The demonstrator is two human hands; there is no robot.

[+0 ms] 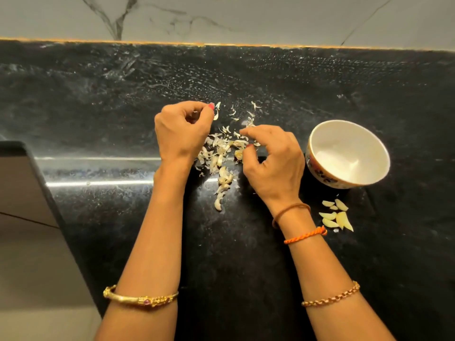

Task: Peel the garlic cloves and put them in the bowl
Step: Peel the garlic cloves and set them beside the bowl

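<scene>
Fingers of the left hand (183, 130) curl in, thumb and forefinger pinching a papery garlic skin (216, 112). Right hand (273, 161), knuckles up, pinches a garlic clove (239, 153) over the skin pile (216, 153) between both hands. Bowl (320, 166) stands just right of it; peeled cloves (336, 217) lie beside the right wrist.

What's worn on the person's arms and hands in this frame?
No sleeves in view. Left forearm: an ornate gold bangle with a small pink stone. Right wrist: a thin brown band and a braided orange thread; further up, a gold chain bracelet. Left hand has a red-painted thumbnail.
</scene>
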